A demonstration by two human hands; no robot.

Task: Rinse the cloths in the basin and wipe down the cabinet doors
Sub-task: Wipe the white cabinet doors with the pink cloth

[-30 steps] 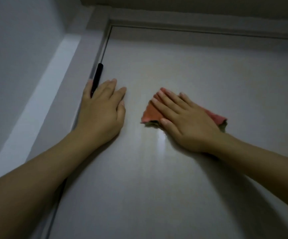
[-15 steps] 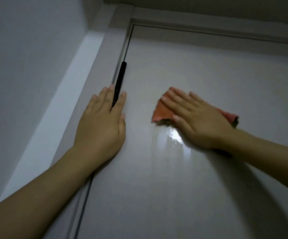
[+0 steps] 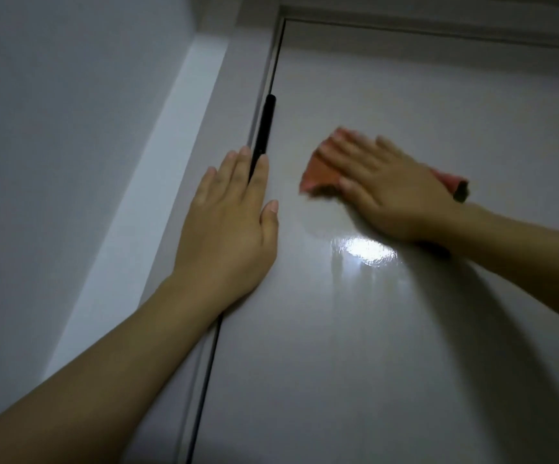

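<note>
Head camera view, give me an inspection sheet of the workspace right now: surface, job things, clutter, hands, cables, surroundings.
Surface: pale glossy cabinet door, closed, with a bright light reflection below the right hand.
Job's things: orange-red cloth flat against the door under the right hand, blurred; no basin in view.
Clutter: nothing seen.
Hands: left hand flat on the door's left edge, fingers straight, over the lower end of the black handle; right hand presses the cloth with straight fingers.
Cables: nothing seen.
Surroundings: grey wall at left, pale frame strip beside the door, top frame above.
</note>
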